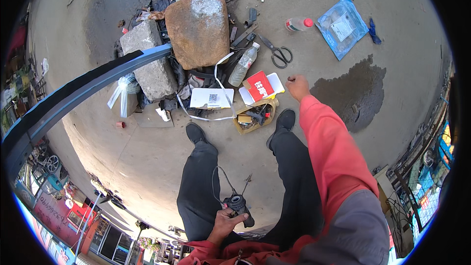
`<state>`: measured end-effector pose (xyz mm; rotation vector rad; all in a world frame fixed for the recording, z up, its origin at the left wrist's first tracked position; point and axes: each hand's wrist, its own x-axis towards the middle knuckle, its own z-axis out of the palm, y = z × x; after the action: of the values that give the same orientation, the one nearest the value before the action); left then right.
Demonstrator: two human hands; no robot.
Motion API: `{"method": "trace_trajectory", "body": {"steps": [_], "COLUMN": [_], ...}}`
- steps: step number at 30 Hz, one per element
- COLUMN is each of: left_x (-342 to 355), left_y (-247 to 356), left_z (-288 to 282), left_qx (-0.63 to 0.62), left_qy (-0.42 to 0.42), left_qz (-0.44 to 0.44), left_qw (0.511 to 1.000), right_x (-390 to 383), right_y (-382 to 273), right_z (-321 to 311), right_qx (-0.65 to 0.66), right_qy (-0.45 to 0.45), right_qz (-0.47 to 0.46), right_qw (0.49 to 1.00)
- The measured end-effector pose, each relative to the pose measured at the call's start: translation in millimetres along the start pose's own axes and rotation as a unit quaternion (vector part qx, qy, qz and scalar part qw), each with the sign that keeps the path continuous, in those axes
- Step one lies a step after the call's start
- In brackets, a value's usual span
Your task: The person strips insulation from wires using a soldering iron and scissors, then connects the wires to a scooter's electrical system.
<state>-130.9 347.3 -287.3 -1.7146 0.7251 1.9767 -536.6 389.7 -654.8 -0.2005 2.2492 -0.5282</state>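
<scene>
In my left hand (pixel 226 225), held low between my knees, is a black part (pixel 237 203) with a round ringed end and thin cables. Its fingers wrap round the body. My right hand (pixel 297 87) reaches out to the right with the fingers curled in; whether something small is in them I cannot make out. Close beside it lie a red and white card box (pixel 260 87) and a white packet. Below these, between my shoes, sits a yellowish cut plastic container (pixel 247 128) of small parts. Large scissors (pixel 281 55) rest on the concrete farther out.
A big brown stone (pixel 197 34) and a grey concrete block (pixel 152 68) stand ahead, among scraps. Nearby are a clear bottle (pixel 244 65), a white box (pixel 211 98) and a white strap (pixel 217 71). Farther right lie a red-capped bottle (pixel 299 23), a blue packet (pixel 342 27) and a wet patch (pixel 351 93).
</scene>
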Motion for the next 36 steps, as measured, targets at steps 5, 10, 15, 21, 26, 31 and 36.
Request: {"method": "trace_trajectory", "body": {"steps": [5, 10, 15, 21, 26, 31, 36], "left_x": [48.5, 68.5, 63.3, 33.7, -17.9, -81.4, -173.2], "left_y": [-25.7, -47.5, -36.3, -48.5, -41.8, -49.4, -29.3], "left_z": [-4.5, -11.7, -17.7, -33.1, -43.0, -58.7, -86.0], "left_qx": [-0.013, -0.088, -0.099, -0.100, -0.116, -0.219, -0.370], "left_qy": [0.023, -0.037, -0.049, 0.002, 0.048, 0.047, 0.040], "left_qz": [-0.043, -0.151, -0.147, -0.070, 0.002, 0.124, 0.213], "left_qw": [0.999, 0.984, 0.983, 0.993, 0.992, 0.967, 0.903], "right_x": [79.1, 106.2, 81.9, -19.7, -144.6, -251.8, -357.7], "right_y": [20.2, -5.4, -30.2, -44.7, -35.6, -14.1, -102.2], "right_z": [50.0, 62.8, 59.0, 55.4, 43.5, 29.6, -31.3], "right_qx": [-0.149, -0.308, -0.325, -0.187, -0.120, -0.051, -0.132], "right_qy": [0.101, 0.080, 0.017, -0.012, -0.023, -0.091, -0.213], "right_qz": [-0.106, -0.059, -0.032, 0.050, 0.022, 0.018, 0.005], "right_qw": [0.978, 0.946, 0.945, 0.981, 0.992, 0.994, 0.968]}}
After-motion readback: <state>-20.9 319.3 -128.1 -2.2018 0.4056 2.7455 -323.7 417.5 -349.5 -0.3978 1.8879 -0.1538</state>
